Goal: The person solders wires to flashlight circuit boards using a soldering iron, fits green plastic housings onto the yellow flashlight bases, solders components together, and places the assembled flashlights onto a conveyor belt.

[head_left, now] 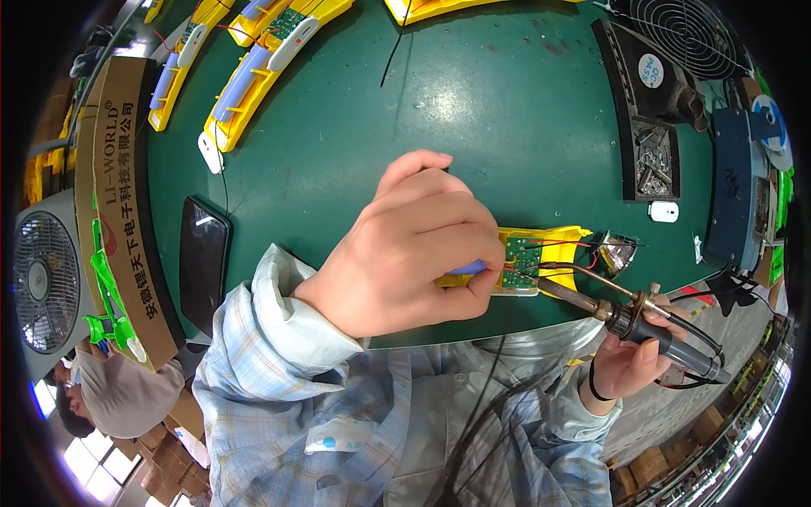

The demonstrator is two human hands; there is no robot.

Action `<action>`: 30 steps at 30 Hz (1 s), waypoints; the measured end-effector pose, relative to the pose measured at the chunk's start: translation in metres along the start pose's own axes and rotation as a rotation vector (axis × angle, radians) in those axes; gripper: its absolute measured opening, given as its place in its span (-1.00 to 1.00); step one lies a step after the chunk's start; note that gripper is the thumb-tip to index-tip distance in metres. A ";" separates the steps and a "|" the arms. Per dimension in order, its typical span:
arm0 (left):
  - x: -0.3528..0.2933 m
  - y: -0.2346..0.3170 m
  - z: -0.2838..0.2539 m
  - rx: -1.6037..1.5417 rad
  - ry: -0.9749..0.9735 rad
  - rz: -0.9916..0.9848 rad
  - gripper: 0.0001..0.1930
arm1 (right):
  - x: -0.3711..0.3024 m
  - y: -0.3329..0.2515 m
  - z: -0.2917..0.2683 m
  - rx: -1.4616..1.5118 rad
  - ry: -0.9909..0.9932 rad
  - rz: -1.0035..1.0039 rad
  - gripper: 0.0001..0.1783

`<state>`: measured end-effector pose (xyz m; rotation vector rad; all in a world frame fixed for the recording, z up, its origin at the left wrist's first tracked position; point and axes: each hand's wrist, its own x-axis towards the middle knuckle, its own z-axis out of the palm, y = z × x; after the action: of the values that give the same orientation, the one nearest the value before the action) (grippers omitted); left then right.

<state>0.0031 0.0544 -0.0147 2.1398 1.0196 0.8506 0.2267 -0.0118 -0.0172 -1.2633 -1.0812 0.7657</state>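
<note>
My left hand [414,245] presses down on a yellow plastic housing [553,247] at the near edge of the green table [473,101]; its fingers pinch the part beside a small green circuit board [522,255] with red and black wires. My right hand [629,359] grips a soldering iron [650,321] by its dark handle. The iron's tip reaches left to the circuit board's edge. A small silvery reflector cone [619,251] lies just right of the housing, joined by thin wires.
Several more yellow housings [245,84] lie in a row at the far left. A black phone [203,262] lies left of my arm. A cardboard box [118,194], a solder stand with sponge tray [646,156], a fan [684,34] and a white piece [664,211] surround the work.
</note>
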 end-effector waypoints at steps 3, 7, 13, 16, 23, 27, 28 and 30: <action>0.000 0.000 -0.001 0.001 -0.005 -0.004 -0.82 | -0.002 -0.005 0.000 -0.040 -0.003 0.007 -0.55; 0.001 0.004 -0.002 0.020 -0.008 -0.019 -0.82 | -0.002 0.005 -0.006 -0.080 0.086 -0.096 -0.53; 0.000 0.001 -0.002 0.014 -0.004 -0.021 -0.83 | -0.005 -0.004 -0.004 -0.084 0.036 0.042 -0.51; 0.001 0.002 -0.002 0.009 0.001 -0.017 -0.82 | -0.004 -0.004 -0.001 -0.058 0.033 0.028 -0.52; 0.000 0.002 0.000 0.018 0.014 -0.012 -0.82 | -0.004 0.001 -0.002 -0.034 0.023 0.020 -0.54; 0.000 0.002 0.001 0.021 0.031 -0.015 -0.82 | -0.003 -0.001 -0.002 -0.025 0.088 -0.045 -0.55; -0.001 0.002 0.001 0.025 0.034 -0.020 -0.82 | -0.003 -0.002 -0.001 0.005 0.082 -0.014 -0.55; -0.001 0.002 0.001 0.023 0.033 -0.018 -0.82 | -0.002 -0.002 -0.003 0.002 0.074 -0.021 -0.56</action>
<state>0.0040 0.0527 -0.0142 2.1391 1.0690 0.8715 0.2289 -0.0155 -0.0157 -1.2671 -1.0323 0.6984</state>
